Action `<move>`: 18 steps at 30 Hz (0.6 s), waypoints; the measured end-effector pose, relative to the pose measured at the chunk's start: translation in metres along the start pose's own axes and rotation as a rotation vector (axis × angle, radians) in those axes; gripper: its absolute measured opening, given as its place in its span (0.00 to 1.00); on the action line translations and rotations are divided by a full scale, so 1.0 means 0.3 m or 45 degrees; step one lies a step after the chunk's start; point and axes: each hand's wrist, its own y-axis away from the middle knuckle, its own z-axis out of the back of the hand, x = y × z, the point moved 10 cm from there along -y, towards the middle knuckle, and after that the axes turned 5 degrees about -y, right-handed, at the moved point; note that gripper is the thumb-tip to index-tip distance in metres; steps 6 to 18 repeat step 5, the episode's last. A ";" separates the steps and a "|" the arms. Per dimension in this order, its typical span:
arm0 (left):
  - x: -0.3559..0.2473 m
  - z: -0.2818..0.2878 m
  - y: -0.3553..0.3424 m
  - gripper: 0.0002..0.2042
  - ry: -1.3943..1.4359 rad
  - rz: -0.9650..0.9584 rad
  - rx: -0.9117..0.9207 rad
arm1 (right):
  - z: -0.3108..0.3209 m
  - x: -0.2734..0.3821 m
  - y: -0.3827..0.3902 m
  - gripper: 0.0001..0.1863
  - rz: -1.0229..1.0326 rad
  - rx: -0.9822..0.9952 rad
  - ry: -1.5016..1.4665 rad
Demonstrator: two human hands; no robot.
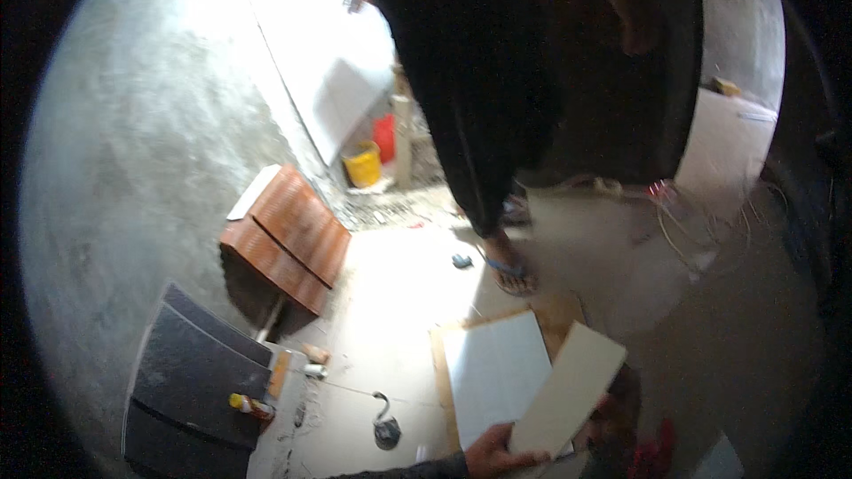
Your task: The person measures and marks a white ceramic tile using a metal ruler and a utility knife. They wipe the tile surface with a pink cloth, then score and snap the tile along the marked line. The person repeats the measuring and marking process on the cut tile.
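Fingers (519, 457) of left hand (493, 452) closed on cream tile (568, 401), long axis running up-right; right hand unseen; white tile (493, 372) flat beneath.

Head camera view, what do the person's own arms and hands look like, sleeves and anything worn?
Only one of the person's own hands shows clearly, at the lower edge. It is bare, with no glove, ring or watch visible. Its forearm wears a long dark sleeve reaching to the wrist; the fabric looks grey-black, with no markings that can be made out. Which hand it is cannot be told for sure, and the other hand is not clearly visible.
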 end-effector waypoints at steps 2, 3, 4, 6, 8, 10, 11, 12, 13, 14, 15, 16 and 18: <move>0.041 -0.015 0.040 0.33 0.064 -0.029 0.003 | -0.047 0.071 -0.015 0.34 0.170 0.077 0.017; 0.082 -0.028 0.067 0.32 0.105 -0.040 -0.001 | -0.044 0.094 -0.002 0.32 0.241 0.076 0.034; 0.124 -0.034 0.095 0.32 0.146 -0.058 -0.019 | -0.074 0.118 0.011 0.30 0.373 0.137 0.048; 0.159 -0.026 0.114 0.32 0.187 -0.078 -0.055 | -0.087 0.105 0.013 0.28 0.344 0.112 0.069; 0.159 -0.026 0.114 0.32 0.187 -0.078 -0.055 | -0.087 0.105 0.013 0.28 0.344 0.112 0.069; 0.159 -0.026 0.114 0.32 0.187 -0.078 -0.055 | -0.087 0.105 0.013 0.28 0.344 0.112 0.069; 0.159 -0.026 0.114 0.32 0.187 -0.078 -0.055 | -0.087 0.105 0.013 0.28 0.344 0.112 0.069; 0.159 -0.026 0.114 0.32 0.187 -0.078 -0.055 | -0.087 0.105 0.013 0.28 0.344 0.112 0.069; 0.159 -0.026 0.114 0.32 0.187 -0.078 -0.055 | -0.087 0.105 0.013 0.28 0.344 0.112 0.069; 0.159 -0.026 0.114 0.32 0.187 -0.078 -0.055 | -0.087 0.105 0.013 0.28 0.344 0.112 0.069; 0.159 -0.026 0.114 0.32 0.187 -0.078 -0.055 | -0.087 0.105 0.013 0.28 0.344 0.112 0.069; 0.159 -0.026 0.114 0.32 0.187 -0.078 -0.055 | -0.087 0.105 0.013 0.28 0.344 0.112 0.069; 0.159 -0.026 0.114 0.32 0.187 -0.078 -0.055 | -0.087 0.105 0.013 0.28 0.344 0.112 0.069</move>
